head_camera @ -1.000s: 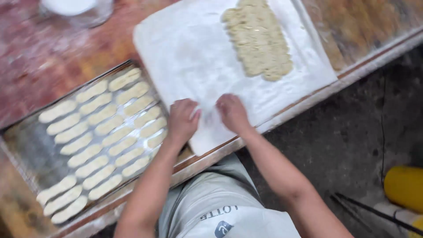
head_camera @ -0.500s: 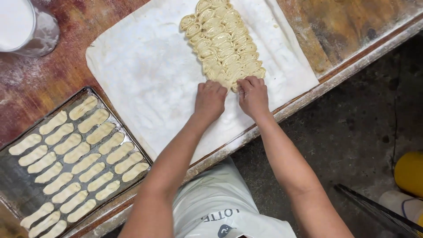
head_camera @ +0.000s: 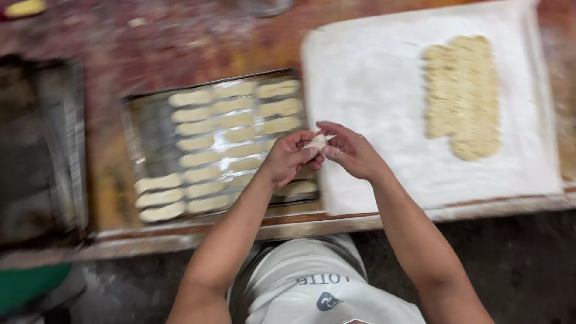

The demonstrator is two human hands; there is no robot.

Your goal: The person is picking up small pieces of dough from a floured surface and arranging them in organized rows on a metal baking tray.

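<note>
Both forearms are reaching up from the bottom, wrists meeting over the tray's right edge. Left hand (head_camera: 288,157) and right hand (head_camera: 351,151) are pinching one small dough piece (head_camera: 317,142) between curled fingers, held above the metal tray (head_camera: 139,114) of shaped pieces. Floured cloth (head_camera: 372,90) with the dough slab (head_camera: 462,93) is lying right, on the table (head_camera: 150,36).

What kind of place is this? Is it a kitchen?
Probably a bakery workroom. A metal tray holds rows of shaped dough pieces, more cut dough lies on a floured white cloth, and both hands, left hand and right hand, shape a small piece.
</note>
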